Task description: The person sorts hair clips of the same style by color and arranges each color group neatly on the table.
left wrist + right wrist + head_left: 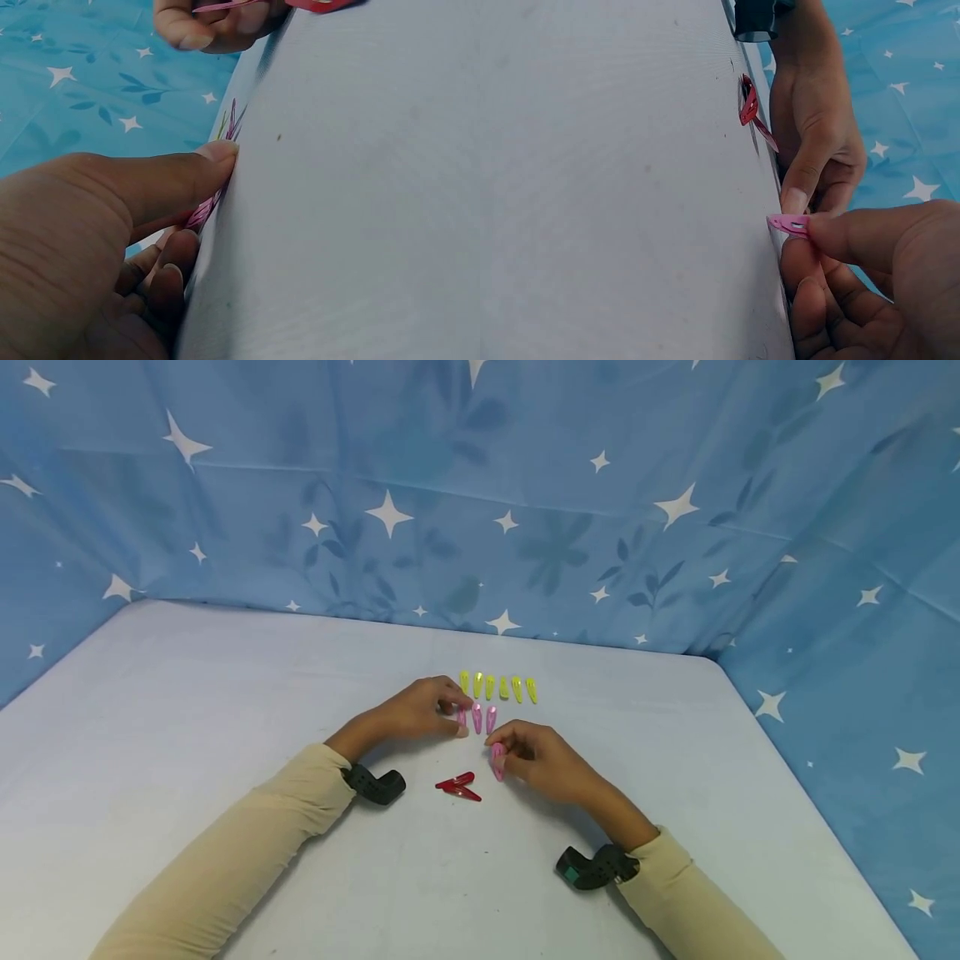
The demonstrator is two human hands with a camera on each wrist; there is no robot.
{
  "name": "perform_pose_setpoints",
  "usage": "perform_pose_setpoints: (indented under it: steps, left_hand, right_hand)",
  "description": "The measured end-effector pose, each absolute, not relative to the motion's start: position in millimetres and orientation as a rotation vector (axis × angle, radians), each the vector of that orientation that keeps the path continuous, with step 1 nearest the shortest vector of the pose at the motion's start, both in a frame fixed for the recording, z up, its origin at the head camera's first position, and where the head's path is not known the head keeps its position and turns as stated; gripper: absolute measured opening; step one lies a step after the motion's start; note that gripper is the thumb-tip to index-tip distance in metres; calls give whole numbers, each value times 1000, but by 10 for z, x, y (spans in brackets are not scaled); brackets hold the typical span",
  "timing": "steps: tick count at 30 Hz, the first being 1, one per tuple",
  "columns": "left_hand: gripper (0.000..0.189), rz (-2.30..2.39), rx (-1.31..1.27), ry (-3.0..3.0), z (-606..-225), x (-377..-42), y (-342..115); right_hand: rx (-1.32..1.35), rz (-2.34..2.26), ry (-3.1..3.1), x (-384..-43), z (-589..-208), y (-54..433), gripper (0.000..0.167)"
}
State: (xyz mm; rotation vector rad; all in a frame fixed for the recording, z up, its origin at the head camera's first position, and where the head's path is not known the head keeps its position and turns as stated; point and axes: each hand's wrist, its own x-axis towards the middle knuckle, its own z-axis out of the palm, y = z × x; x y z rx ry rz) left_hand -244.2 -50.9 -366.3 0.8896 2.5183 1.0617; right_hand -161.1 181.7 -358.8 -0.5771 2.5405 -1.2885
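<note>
Three pink hair clips (477, 718) lie in a short row on the white table. My left hand (423, 710) is at the left end of it, thumb and fingertips at opposite ends of the leftmost pink clip (461, 717), which they partly hide. Between thumb and finger, my right hand (547, 764) pinches another pink hair clip (789, 224), held just in front of the row. Two red hair clips (459, 780) lie crossed on the table between the hands, nearer to me.
Behind the pink row stretches a row of several yellow hair clips (491, 686). The white tabletop (225, 693) spreads out on both sides. A blue curtain with white stars (450, 527) hangs along its back and right edges. Each wrist wears a black camera mount (375, 785).
</note>
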Motion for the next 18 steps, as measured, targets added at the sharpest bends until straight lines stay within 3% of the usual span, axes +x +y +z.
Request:
perform_pose_setpoints:
  steps: [7,18]
  left_hand:
    - [43,1046,852,2535,-3675,-2453,-495]
    - [43,1069,872,2517,-3683,-2465,-499]
  right_hand:
    - [-498,-1446,2525,-1632,-3601,1813,35]
    - [-424,-1500,2498,-1649,-3614,1830,19]
